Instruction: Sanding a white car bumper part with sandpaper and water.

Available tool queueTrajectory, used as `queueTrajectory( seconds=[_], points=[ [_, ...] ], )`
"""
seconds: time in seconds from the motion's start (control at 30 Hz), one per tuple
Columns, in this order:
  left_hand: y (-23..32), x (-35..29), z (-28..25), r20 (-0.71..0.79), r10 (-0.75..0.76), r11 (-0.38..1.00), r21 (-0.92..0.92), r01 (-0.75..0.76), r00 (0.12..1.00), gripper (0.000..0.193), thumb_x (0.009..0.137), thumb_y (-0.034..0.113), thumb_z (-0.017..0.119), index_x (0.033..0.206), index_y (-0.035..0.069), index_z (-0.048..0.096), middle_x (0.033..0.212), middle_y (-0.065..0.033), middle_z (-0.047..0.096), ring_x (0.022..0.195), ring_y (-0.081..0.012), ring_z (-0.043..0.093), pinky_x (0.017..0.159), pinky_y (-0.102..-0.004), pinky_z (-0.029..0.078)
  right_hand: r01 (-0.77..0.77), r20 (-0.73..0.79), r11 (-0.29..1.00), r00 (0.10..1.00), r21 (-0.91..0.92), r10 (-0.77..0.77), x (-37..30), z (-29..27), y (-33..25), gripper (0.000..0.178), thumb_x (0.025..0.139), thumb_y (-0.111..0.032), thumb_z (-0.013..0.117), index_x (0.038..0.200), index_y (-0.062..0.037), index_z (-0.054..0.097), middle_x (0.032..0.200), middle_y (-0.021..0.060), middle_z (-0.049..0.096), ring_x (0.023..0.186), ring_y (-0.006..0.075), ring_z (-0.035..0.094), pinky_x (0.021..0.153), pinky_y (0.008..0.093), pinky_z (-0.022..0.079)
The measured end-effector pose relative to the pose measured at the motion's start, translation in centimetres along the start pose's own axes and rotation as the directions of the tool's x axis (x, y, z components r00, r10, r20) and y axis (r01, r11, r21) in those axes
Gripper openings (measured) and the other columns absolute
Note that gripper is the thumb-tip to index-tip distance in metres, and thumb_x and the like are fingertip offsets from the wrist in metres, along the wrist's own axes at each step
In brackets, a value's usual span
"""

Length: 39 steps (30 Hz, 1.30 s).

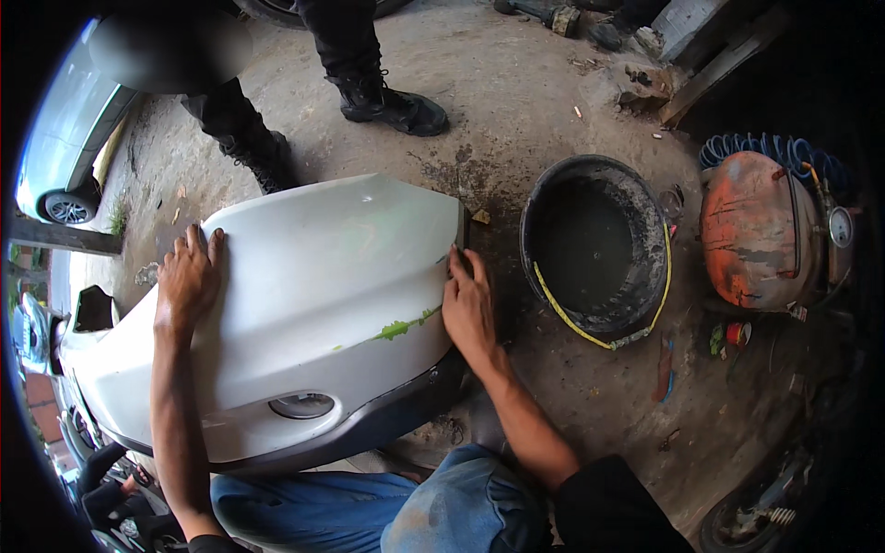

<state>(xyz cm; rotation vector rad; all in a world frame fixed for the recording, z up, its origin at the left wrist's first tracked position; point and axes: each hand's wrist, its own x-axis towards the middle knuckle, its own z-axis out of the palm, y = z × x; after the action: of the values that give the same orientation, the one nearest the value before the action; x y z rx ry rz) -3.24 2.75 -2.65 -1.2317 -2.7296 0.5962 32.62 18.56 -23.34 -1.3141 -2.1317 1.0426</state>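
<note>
A white car bumper (313, 276) with a dark lower trim lies before me, above my jeans-clad legs. My left hand (189, 281) rests on its left part, fingers stretched over the white surface. At the bumper's right end, my right hand (468, 309) has its fingers bent around the edge; anything small under the fingertips is hidden. Bare green patches (396, 329) show through the white paint just left of that hand. A round lamp opening (302, 405) sits low in the bumper, towards me.
Right of the bumper stands a black bucket (530, 235) of murky water with a yellow handle. Beyond it are an orange, worn tank (747, 230) and a coiled blue hose (774, 149). Another person's black boots (392, 106) stand behind the bumper. A parked car (64, 138) is at far left.
</note>
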Motion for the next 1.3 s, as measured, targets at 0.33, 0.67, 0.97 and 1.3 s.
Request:
queueTrajectory(
  seconds=[0.33,0.67,0.97,1.3],
  points=[
    [0.0,0.0,-0.3,0.012,-0.014,1.000,-0.007,0.014,1.000,0.065,0.116,0.057,0.037,0.143,0.000,0.052,0.132,-0.0335,0.066,0.121,-0.0553,0.065,0.106,-0.0645,0.048,-0.027,0.077,0.999,0.997,0.039,0.024,0.4,0.0,0.1,0.050,0.106,-0.009,0.054,0.154,0.0027,0.059,0.161,0.0327,0.048,0.148,0.0503,0.047,0.124,0.0540,0.039],
    [2.3,-0.3,-3.0,0.111,-0.102,0.987,-0.114,0.115,0.989,0.067,0.115,0.058,0.037,0.147,0.000,0.051,0.136,-0.0338,0.065,0.125,-0.0546,0.063,0.109,-0.0636,0.047,-0.011,0.007,0.991,1.000,0.132,0.011,1.1,-1.5,1.5,0.046,0.108,-0.007,0.050,0.151,0.0056,0.059,0.150,0.0339,0.057,0.137,0.0500,0.056,0.118,0.0502,0.046],
    [2.1,0.1,-3.1,0.150,-0.094,0.988,-0.108,0.110,0.984,0.069,0.115,0.058,0.038,0.151,0.000,0.049,0.140,-0.0339,0.063,0.127,-0.0537,0.063,0.111,-0.0624,0.045,-0.008,-0.247,0.866,0.957,0.500,0.152,-0.7,-18.1,-0.2,0.043,0.113,-0.004,0.042,0.145,-0.0067,0.070,0.147,0.0099,0.065,0.116,0.0201,0.071,0.091,0.0323,0.059],
    [2.3,-0.3,-3.5,0.115,-0.086,0.990,-0.101,0.098,0.990,0.065,0.116,0.053,0.040,0.155,0.001,0.047,0.142,-0.0328,0.063,0.127,-0.0527,0.063,0.111,-0.0608,0.047,-0.460,0.036,0.888,0.887,-0.013,0.460,4.3,-21.0,12.7,0.033,0.107,-0.015,0.054,0.120,0.0021,0.078,0.101,0.0179,0.079,0.090,0.0188,0.074,0.074,0.0354,0.058]
  ],
)
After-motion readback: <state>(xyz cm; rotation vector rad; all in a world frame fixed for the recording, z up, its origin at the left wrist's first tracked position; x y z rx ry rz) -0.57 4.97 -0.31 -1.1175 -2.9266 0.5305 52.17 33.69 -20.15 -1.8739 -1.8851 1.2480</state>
